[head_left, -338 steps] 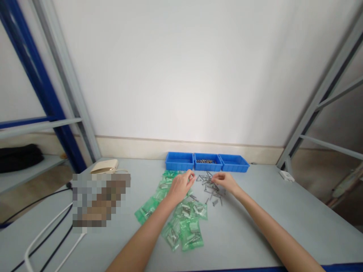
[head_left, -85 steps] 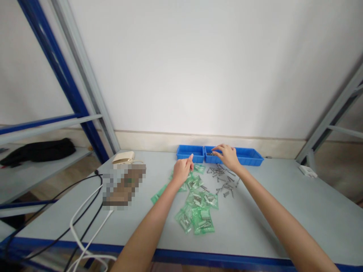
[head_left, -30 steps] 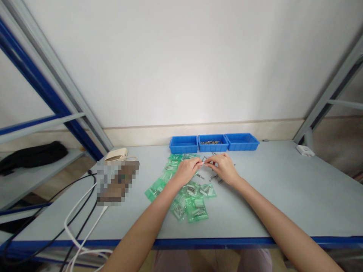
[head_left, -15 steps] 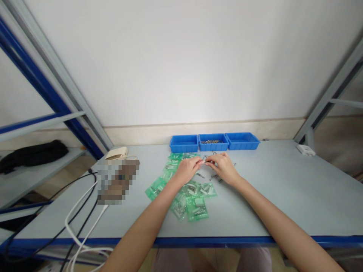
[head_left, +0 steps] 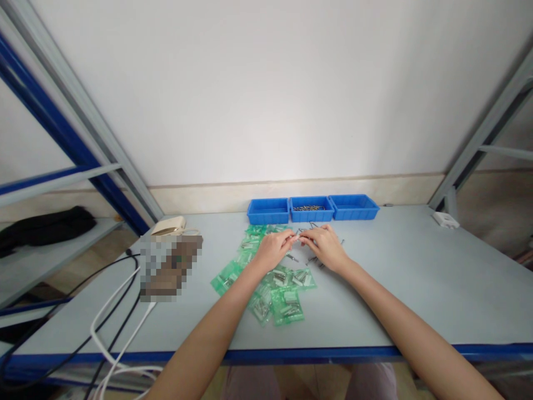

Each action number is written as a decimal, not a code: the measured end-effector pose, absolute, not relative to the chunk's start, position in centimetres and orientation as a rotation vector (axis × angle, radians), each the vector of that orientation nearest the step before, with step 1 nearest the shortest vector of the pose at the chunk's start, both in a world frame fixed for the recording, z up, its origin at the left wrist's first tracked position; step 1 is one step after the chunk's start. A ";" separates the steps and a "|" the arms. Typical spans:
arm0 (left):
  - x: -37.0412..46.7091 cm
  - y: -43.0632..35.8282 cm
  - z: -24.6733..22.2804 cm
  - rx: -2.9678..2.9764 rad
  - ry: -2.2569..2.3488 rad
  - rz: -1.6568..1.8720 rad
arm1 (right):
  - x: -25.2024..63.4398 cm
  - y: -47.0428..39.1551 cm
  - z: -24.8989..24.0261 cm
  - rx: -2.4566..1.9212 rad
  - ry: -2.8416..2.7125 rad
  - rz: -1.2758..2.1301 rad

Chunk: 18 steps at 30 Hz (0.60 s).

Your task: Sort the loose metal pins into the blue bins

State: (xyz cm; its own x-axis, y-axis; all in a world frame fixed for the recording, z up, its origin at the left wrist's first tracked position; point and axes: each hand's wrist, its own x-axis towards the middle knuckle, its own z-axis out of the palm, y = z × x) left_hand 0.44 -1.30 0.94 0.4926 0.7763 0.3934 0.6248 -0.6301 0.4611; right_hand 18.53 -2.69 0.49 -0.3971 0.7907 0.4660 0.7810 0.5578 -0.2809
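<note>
Currently, we find the left hand (head_left: 275, 249) and the right hand (head_left: 327, 247) raised just above the surface (head_left: 375, 305), fingertips together at the centre. On both, thumb and fingers are drawn close in a pinch; we cannot tell what, if anything, lies between them, as the spot is too small to resolve. Loose screws (head_left: 292, 258) lie on the surface below and around the fingertips, some of them partly hidden by the right hand. Further screws fill the floor of the middle blue tray (head_left: 311, 216), just behind. Green bags (head_left: 288, 308) of hardware spread beneath and in front of the left hand.

Handling notes: we judge each screw light, rigid and hard to damage, but slim, smooth and liable to roll or slip. We recommend gripping one at mid-shank between thumb and forefinger, clear of the point. We expect the bags to be soft and thin-walled, with contents that shift inside; we advise taking them by a flat edge, away from the hard lumps.
</note>
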 end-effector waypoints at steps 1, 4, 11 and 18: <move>0.5 -1.3 1.0 2.476 1.195 0.859 | 18.5 -2.7 0.5 -1.260 -2.243 0.029; 0.5 -1.4 1.1 2.487 1.194 0.851 | 18.5 -2.7 0.5 -1.252 -2.253 0.027; 0.5 -1.3 0.9 2.519 1.186 0.825 | 18.7 -2.7 0.6 -1.235 -2.272 -0.056; 0.6 -1.3 1.0 2.534 1.190 0.806 | 18.6 -2.8 0.6 -1.222 -2.258 -0.092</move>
